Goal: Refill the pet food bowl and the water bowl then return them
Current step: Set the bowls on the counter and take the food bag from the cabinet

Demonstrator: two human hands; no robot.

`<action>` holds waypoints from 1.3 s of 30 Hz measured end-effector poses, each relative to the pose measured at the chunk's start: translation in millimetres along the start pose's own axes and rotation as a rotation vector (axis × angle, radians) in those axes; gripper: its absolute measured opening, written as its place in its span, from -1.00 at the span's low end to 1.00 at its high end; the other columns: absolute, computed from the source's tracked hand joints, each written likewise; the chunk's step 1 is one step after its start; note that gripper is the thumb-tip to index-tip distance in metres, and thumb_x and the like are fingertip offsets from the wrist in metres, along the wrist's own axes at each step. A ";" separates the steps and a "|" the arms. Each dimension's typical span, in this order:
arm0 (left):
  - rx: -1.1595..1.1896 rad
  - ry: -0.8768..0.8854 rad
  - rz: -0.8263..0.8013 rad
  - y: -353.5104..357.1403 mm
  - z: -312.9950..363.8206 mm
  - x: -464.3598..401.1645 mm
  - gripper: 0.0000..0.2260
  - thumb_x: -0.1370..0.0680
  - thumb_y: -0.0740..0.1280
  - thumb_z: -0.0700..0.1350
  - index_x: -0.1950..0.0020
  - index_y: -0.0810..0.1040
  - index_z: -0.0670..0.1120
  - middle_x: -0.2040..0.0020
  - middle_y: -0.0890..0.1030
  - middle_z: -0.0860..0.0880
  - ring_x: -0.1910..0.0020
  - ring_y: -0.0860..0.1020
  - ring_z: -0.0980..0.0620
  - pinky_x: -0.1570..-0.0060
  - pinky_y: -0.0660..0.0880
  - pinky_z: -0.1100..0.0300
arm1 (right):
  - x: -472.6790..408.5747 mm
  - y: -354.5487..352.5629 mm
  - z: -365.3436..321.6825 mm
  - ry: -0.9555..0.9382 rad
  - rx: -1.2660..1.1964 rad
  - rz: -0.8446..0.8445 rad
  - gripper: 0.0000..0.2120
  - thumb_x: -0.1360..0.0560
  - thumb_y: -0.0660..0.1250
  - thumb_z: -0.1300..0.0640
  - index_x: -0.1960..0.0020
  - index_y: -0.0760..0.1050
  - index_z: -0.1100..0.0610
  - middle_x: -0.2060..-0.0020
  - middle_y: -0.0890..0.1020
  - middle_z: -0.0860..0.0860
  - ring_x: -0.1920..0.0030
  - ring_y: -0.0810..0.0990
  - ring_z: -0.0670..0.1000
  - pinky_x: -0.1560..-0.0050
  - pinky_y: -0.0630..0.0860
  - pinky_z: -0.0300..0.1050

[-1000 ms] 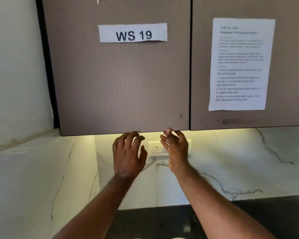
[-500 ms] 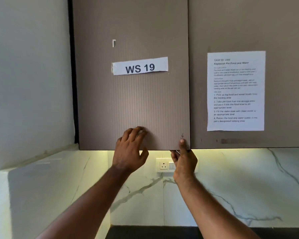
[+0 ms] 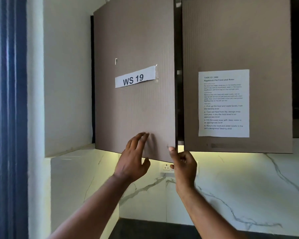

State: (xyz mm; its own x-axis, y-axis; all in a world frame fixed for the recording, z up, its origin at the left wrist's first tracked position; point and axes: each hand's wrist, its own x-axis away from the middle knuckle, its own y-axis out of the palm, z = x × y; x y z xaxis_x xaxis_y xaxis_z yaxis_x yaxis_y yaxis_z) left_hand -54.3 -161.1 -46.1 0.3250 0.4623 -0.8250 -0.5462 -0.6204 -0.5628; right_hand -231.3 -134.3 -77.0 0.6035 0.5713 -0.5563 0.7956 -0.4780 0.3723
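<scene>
While your right hand (image 3: 184, 163) pinches the lower right corner of the door (image 3: 135, 75), thumb on its face, your left hand (image 3: 134, 159) lies open against it. Upright and taller than wide, the door now swings outward from left hinges; half a second ago it was flush. Through the dark gap (image 3: 178, 83) nothing is readable; bowls are unseen.

Both arms reach up and forward. Left hand (image 3: 134, 157): fingers straight, spread, raised. Right hand (image 3: 184, 163): fingers curled, thumb upward.
</scene>
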 end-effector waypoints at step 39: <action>0.208 -0.006 0.206 -189.7 -119.2 129.4 -0.23 -0.55 0.40 -0.11 -0.65 0.04 -0.03 -0.61 0.18 0.05 -0.58 0.16 0.17 -0.49 0.22 0.20 | 218.0 188.3 -114.9 -0.662 0.434 -0.263 -0.66 -0.47 0.43 -0.10 0.21 0.37 0.09 0.35 0.42 -0.07 0.38 0.41 0.00 0.39 0.47 -0.06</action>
State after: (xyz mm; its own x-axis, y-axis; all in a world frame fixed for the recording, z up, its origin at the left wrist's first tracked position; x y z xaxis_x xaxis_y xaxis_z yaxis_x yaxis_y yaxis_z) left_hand 183.4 -59.0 -52.2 0.1860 0.3443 -0.9202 -0.7470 -0.5589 -0.3601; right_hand 56.1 -23.1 -42.9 0.1365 0.2547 -0.9573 0.7331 -0.6759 -0.0753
